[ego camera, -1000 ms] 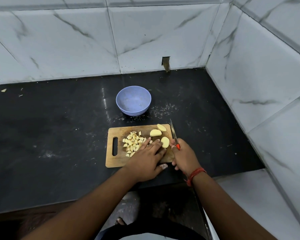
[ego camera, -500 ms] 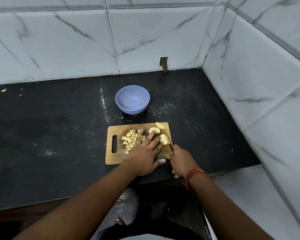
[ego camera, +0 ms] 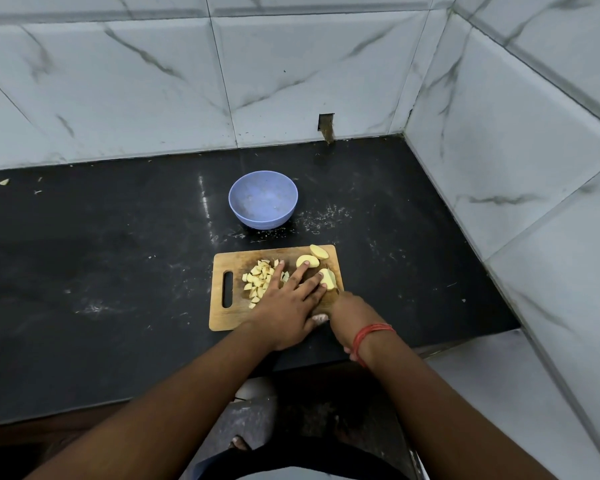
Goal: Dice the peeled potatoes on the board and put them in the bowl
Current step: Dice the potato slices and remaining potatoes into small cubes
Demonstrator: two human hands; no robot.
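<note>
A wooden cutting board (ego camera: 229, 317) lies on the black counter. A heap of diced potato (ego camera: 258, 280) sits on its left half. Three larger peeled pieces lie at its right: one at the far corner (ego camera: 318, 251), one beside it (ego camera: 309, 260), and one near the right edge (ego camera: 329, 279). My left hand (ego camera: 288, 306) lies flat on the board with straight spread fingers, fingertips touching the nearest potato pieces. My right hand (ego camera: 352, 315) grips a knife handle; the blade is almost wholly hidden at the piece near the right edge. The empty blue bowl (ego camera: 263, 199) stands behind the board.
Marble-tiled walls close off the back and right side of the counter (ego camera: 101, 254). A small notch (ego camera: 326, 128) is cut in the back wall. Crumbs (ego camera: 321, 220) lie right of the bowl, and a scrap (ego camera: 3, 182) at far left. The counter's front edge runs just below my wrists.
The knife blade, earlier standing clear beside the board's right edge, has come down at the nearest potato piece. My left hand's fingers slid forward onto the potato pieces.
</note>
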